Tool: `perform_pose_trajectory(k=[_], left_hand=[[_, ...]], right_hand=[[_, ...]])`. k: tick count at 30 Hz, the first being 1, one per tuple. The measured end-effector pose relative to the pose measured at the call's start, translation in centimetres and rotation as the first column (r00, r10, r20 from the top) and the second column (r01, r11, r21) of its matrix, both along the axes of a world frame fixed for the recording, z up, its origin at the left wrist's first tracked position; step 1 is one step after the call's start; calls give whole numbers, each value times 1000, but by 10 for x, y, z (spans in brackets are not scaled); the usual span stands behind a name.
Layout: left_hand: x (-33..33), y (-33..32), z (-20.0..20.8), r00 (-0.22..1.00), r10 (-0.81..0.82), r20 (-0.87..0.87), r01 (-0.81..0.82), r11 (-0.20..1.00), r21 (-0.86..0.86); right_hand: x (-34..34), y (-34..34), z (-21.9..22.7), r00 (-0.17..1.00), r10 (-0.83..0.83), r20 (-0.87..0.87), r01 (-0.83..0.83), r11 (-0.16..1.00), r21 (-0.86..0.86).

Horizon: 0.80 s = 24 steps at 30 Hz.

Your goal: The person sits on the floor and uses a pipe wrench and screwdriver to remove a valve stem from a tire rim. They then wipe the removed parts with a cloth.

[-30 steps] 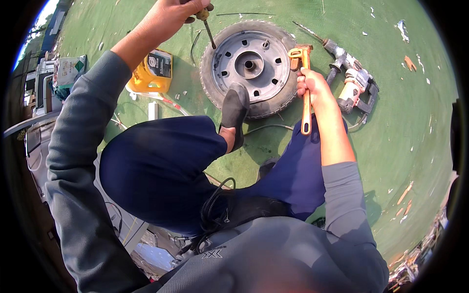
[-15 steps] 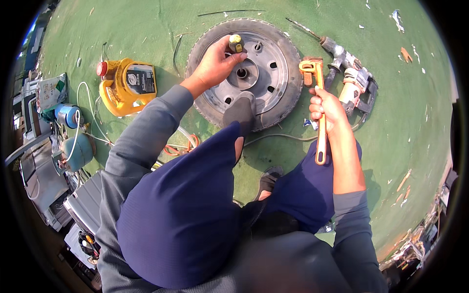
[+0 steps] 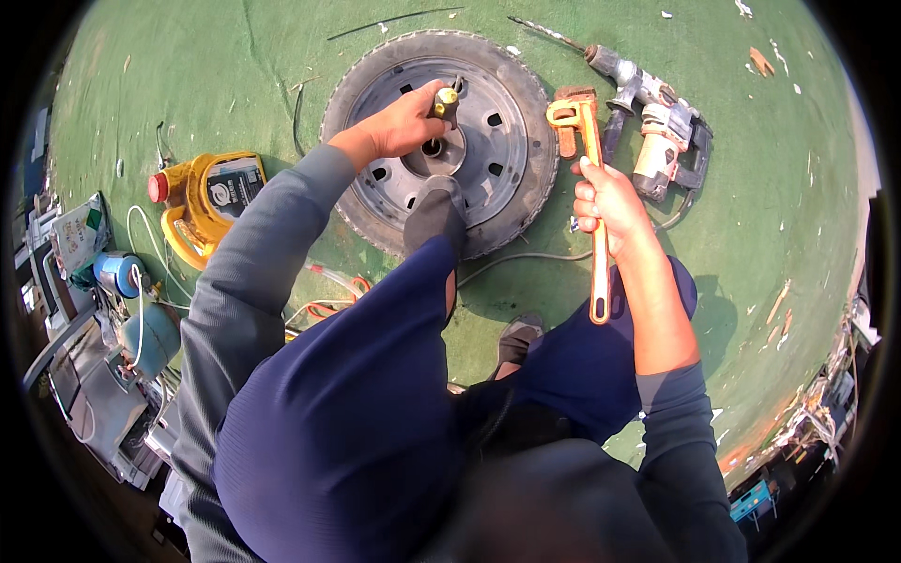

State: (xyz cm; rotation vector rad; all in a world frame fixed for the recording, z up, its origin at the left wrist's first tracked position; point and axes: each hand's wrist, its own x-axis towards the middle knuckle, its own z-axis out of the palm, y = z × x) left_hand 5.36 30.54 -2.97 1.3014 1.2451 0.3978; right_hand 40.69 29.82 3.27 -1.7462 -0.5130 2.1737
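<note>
Right hand [image 3: 610, 202] had its fingers wrapped round the handle of the orange wrench [image 3: 601, 267], head pointing away, near the tyre's right side. One shoe [image 3: 436, 208] was on the near edge of the wheel [image 3: 511, 136], which lay flat on the green floor [image 3: 751, 206]. Left hand [image 3: 405, 124] was over the wheel by the hub, fingers closed on the screwdriver [image 3: 445, 99]; tip contact, couldn't tell. Yellow jug [image 3: 199, 225] sat left, drill [image 3: 660, 131] right.
</note>
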Motion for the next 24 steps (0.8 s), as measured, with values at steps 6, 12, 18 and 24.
perform_pose_trajectory(k=[6, 12, 18, 24], left_hand=[[17, -3, -8, 965, 151, -213, -122, 982, 142], [16, -25, 1, 958, 286, -6, -276, 929, 249], [23, -21, 5, 989, 121, -85, -88, 944, 318], [21, -20, 12, 978, 131, -161, -87, 964, 252]], right_hand=[[4, -1, -4, 999, 2, 33, -1, 1000, -18], [14, -1, -16, 1000, 18, 22, -17, 999, -40], [7, -12, -13, 995, 38, 97, -43, 998, 54], [-7, -30, 30, 983, 120, 142, -152, 958, 242]])
